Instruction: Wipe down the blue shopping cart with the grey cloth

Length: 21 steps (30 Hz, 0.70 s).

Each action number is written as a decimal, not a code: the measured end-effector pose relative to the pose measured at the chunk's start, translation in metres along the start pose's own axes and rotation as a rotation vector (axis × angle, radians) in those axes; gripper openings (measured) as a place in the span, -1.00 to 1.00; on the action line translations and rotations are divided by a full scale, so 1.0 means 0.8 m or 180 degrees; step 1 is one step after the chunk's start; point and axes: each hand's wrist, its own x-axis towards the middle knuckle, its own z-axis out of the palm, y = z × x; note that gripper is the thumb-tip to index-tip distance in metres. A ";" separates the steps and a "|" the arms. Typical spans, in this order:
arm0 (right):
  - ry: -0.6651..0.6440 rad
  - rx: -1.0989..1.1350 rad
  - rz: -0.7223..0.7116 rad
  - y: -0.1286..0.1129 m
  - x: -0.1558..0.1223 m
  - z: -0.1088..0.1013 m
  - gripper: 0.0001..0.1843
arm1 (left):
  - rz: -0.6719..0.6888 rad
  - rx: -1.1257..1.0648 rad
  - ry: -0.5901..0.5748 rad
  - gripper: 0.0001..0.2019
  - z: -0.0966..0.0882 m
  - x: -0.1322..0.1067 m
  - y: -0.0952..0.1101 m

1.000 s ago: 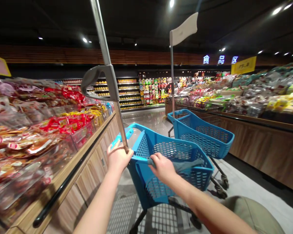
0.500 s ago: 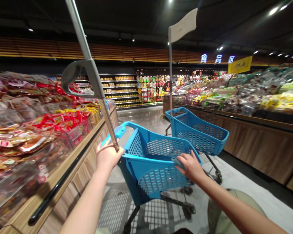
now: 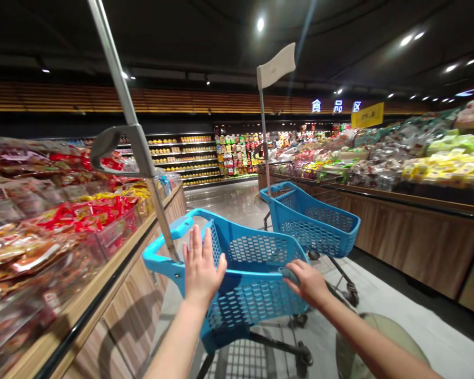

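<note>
A blue plastic shopping cart (image 3: 253, 302) with perforated sides stands in front of me. My left hand (image 3: 202, 271) is raised over its near rim, fingers stretched out and spread, holding nothing. Beside it rises the cart's metal pole (image 3: 161, 208), which carries a grey handle-like bracket (image 3: 144, 150). At the far right of the near rim, my right hand (image 3: 311, 284) is closed around a small grey-blue thing (image 3: 287, 273), perhaps a folded cloth, pressed on the edge. The fingers hide most of it.
A second blue cart (image 3: 319, 221) with a white flag (image 3: 278, 66) on its pole stands just beyond. Wood-panelled counters piled with packaged food (image 3: 102, 218) line the left, others (image 3: 438, 168) the right. Stocked shelves (image 3: 197, 160) cover the back wall.
My left hand has let go of the base of the pole and moved right, fingers now spread. My right hand stays at the rim with the grey-blue thing. The view has tilted slightly upward.
</note>
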 end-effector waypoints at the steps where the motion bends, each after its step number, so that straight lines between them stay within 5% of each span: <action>1: 0.0009 0.0026 0.0007 -0.014 -0.001 0.002 -0.74 | 0.0065 -0.0081 -0.0079 -0.20 0.013 -0.003 0.017; 5: -0.0192 0.0215 -0.0028 -0.079 -0.007 0.012 -0.68 | 0.0229 -0.0172 -0.0714 -0.31 0.072 -0.024 0.053; 8: -0.0488 0.0385 -0.0203 -0.121 -0.011 0.012 -0.54 | 0.0238 0.0075 -0.1032 -0.35 0.092 -0.044 0.034; 14: -0.1270 0.0859 -0.0529 -0.160 -0.006 -0.014 -0.46 | 0.0410 0.0318 -0.1290 -0.27 0.067 -0.055 -0.039; 21: -0.1635 0.1240 -0.0310 -0.195 -0.020 -0.025 -0.47 | 0.0741 0.0021 -0.1528 -0.19 0.049 -0.059 -0.069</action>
